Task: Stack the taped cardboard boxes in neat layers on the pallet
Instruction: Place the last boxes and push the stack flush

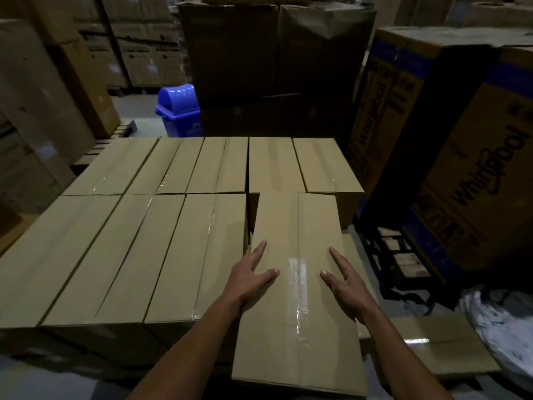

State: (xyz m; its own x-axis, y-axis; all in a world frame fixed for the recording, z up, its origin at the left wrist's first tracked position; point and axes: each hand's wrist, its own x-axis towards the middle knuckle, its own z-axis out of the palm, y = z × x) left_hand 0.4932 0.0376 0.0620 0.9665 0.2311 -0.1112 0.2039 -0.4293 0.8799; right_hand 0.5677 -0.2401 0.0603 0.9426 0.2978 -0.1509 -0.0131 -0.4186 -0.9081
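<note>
Top layer nearly complete: both hands, left [250, 280] and right [344, 284], lie flat and open on the last taped box [297, 298], still overhanging the layer's near-right gap.

Both hands flat on top of a taped box [300, 284], fingers straight: left hand [250, 280] on its left half, right hand [344, 281] on its right half, either side of the tape seam. Box sits skewed at 5 o'clock of the stacked layer [138, 226], its near end overhanging. Blue bin [178, 109] at 11 o'clock; Whirlpool cartons [461, 157] at 2 o'clock.
</note>
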